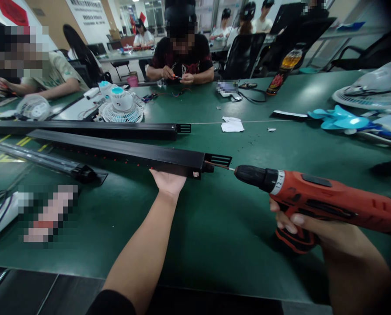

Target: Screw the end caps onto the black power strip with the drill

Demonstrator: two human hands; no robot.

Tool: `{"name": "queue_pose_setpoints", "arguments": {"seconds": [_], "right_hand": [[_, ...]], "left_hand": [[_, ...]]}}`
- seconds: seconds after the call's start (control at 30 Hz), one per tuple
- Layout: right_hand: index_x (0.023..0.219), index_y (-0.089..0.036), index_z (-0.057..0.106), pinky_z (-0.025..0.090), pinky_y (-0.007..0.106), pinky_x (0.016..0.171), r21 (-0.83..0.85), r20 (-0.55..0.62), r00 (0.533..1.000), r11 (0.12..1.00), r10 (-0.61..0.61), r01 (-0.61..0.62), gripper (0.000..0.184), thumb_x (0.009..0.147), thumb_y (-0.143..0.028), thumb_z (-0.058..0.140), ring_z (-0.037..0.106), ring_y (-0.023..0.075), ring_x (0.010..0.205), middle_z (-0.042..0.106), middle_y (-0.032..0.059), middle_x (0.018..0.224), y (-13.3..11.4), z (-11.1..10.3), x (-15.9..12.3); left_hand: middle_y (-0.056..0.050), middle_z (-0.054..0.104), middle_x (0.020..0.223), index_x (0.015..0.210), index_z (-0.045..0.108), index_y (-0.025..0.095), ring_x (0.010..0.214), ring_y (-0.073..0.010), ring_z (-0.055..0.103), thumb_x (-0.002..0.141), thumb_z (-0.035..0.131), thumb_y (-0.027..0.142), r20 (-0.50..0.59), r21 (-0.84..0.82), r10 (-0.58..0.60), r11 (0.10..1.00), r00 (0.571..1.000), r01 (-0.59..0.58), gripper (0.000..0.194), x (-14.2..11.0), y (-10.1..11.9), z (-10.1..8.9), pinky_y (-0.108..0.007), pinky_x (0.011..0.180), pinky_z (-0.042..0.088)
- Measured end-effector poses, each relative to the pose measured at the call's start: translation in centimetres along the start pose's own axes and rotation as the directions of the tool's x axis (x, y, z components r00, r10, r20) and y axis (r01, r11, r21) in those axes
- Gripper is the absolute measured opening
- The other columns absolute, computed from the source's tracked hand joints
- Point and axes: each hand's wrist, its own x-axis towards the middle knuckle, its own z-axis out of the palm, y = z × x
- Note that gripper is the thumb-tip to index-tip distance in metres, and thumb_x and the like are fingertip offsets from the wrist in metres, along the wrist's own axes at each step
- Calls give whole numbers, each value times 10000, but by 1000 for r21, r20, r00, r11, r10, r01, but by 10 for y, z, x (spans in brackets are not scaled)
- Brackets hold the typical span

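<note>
My left hand point(169, 180) supports a long black rectangular housing point(126, 151) from below, near its right end; the fingers are hidden behind it. A slotted black bracket and a short dark stub stick out of that end. My right hand point(300, 225) is closed around the grip of a red and black cordless drill point(333, 199). The drill points left, and its bit point(231, 169) is close to the housing's bracket end; whether they touch I cannot tell. A second long black housing point(116, 130) lies just behind the first.
A clear-covered strip point(38, 158) lies at left on the green table point(215, 245). Fan parts point(121, 109) stand behind the housings. Blue fan blades point(341, 119), a white paper scrap point(232, 124), a brush point(289, 115) and a drink bottle point(284, 72) are farther right. A co-worker point(182, 61) sits opposite.
</note>
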Motion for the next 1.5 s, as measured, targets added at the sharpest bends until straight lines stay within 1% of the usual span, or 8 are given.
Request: {"name": "queue_pose_setpoints", "arguments": {"seconds": [0.1, 0.23, 0.47, 0.63, 0.83, 1.07, 1.33, 1.5], "right_hand": [[1137, -289, 962, 698, 378, 526, -16, -11, 998, 998, 60, -61, 399, 1010, -652, 1069, 697, 218, 548, 806, 44, 750, -9, 6, -2], [1114, -278, 939, 659, 349, 512, -9, -45, 990, 991, 132, -133, 446, 968, -669, 1095, 709, 214, 562, 803, 36, 750, -17, 13, -3], [1093, -288, 961, 680, 354, 546, 15, -76, 993, 996, 93, -92, 376, 965, -605, 1118, 691, 172, 571, 885, 65, 967, -21, 17, -2], [1122, -304, 949, 673, 374, 521, -2, -50, 990, 991, 133, -133, 413, 959, -647, 1111, 710, 218, 563, 835, 50, 798, -18, 12, -3], [1120, -312, 948, 662, 377, 526, -9, -34, 993, 993, 114, -114, 386, 985, -647, 1087, 696, 215, 563, 836, 52, 821, -18, 11, -2], [1130, -286, 939, 622, 350, 529, -8, -21, 991, 991, 134, -134, 396, 1015, -645, 1059, 689, 215, 574, 774, 33, 738, -18, 13, -5], [1100, -280, 944, 639, 350, 529, -8, -48, 991, 993, 121, -122, 423, 972, -652, 1098, 687, 195, 574, 820, 51, 828, -20, 14, -4], [1111, -301, 941, 672, 370, 524, -5, -42, 991, 992, 124, -124, 389, 988, -642, 1082, 698, 211, 570, 814, 46, 802, -21, 15, -3]], "left_hand": [[-193, 817, 1614, 1571, 790, 291, 1727, -459, 665, 1222, 320, 806, 14, 7, 10, 1000, 1000, -10, 780, 2, -1, -3, -696, 1374, 630], [-187, 809, 1643, 1557, 796, 300, 1735, -456, 662, 1214, 377, 800, 20, 26, 20, 999, 1000, -20, 737, 1, -1, -2, -685, 1375, 629], [-199, 821, 1633, 1545, 804, 262, 1737, -439, 665, 1242, 256, 771, -13, 0, -8, 1000, 1000, 8, 807, -3, 1, 6, -659, 1352, 653], [-199, 835, 1596, 1561, 801, 274, 1732, -456, 671, 1235, 289, 771, -8, 4, -2, 1000, 1000, 2, 784, -4, 1, 6, -695, 1358, 640], [-186, 849, 1555, 1595, 787, 293, 1746, -440, 668, 1238, 283, 783, 8, -23, -6, 1000, 1000, 6, 789, -2, 1, 1, -688, 1397, 608], [-173, 852, 1555, 1568, 801, 318, 1681, -454, 696, 1176, 509, 781, 56, 37, 13, 999, 998, -15, 674, 3, -1, -7, -674, 1352, 629], [-195, 843, 1551, 1433, 831, 285, 1720, -465, 663, 1203, 342, 824, 19, 10, -19, 1000, 1000, 19, 763, 1, -1, -4, -689, 1330, 655], [-187, 838, 1581, 1558, 808, 282, 1730, -453, 668, 1219, 342, 811, -11, 2, -2, 1000, 1000, 2, 782, 0, -1, -1, -690, 1361, 645]]}}
